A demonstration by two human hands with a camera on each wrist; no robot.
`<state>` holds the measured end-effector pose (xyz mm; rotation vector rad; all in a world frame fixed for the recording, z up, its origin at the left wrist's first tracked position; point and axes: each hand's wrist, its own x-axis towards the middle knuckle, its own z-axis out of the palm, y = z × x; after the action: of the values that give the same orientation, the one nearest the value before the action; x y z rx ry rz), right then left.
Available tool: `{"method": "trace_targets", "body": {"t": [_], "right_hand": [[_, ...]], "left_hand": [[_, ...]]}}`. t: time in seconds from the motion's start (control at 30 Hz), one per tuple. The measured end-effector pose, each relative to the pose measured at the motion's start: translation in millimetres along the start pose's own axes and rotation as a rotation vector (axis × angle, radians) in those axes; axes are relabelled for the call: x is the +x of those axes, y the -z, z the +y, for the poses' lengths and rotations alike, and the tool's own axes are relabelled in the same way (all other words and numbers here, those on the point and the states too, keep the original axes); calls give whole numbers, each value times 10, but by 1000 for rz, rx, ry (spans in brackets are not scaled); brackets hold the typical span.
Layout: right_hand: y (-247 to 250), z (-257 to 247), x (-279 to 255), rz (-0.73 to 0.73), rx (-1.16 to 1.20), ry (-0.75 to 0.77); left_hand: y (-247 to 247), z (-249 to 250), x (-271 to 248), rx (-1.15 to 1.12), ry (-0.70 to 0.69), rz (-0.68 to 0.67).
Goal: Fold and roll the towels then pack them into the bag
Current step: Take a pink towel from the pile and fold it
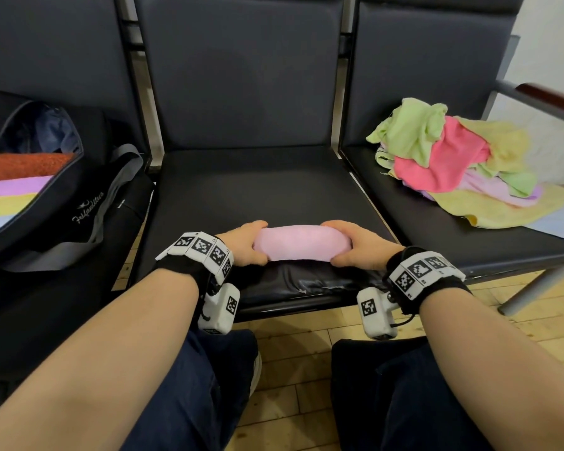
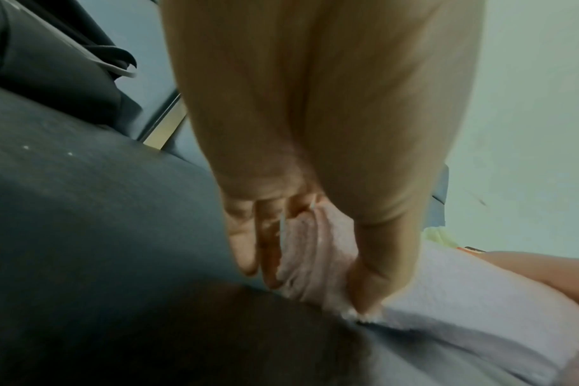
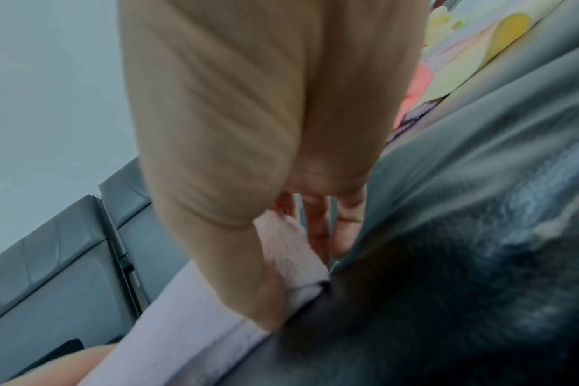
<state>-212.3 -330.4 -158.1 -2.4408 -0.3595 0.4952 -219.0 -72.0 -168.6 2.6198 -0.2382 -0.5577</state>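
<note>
**Pink roll held at both ends**

While the bag (image 1: 46, 203) sits open on the left seat with rolls inside, both hands work the middle seat (image 1: 258, 187). The left hand (image 1: 246, 244) and right hand (image 1: 360, 245) each curl fingers and thumb around an end of the pink towel (image 1: 302, 244), rolled tight at the seat's front edge. Loose towels (image 1: 453, 157) heap on the right seat.

the bag (image 1: 46, 203) is cut off by the left edge, so only part of the towels inside shows. the writing on its side is too small to read. the ends of the pink roll (image 1: 302, 243) hide inside the left hand (image 1: 246, 244) and right hand (image 1: 360, 244). both wrist pictures are blurry. the towel pile (image 1: 453, 161) covers its lowest cloths.
</note>
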Motion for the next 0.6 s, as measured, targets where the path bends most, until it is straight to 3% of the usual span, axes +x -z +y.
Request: {"method": "trace_targets", "body": {"t": [0.23,0.37,0.6], "right_hand": [[82,-20,3,178,68,14],[117,-28,-9,261,188,56],[105,-29,-16,264,515,47]], "left_hand": [[121,51,-25,-283,-21,216],[172,108,-72,-605,-11,180],[214,96,-85,-1032,-19,188]]}}
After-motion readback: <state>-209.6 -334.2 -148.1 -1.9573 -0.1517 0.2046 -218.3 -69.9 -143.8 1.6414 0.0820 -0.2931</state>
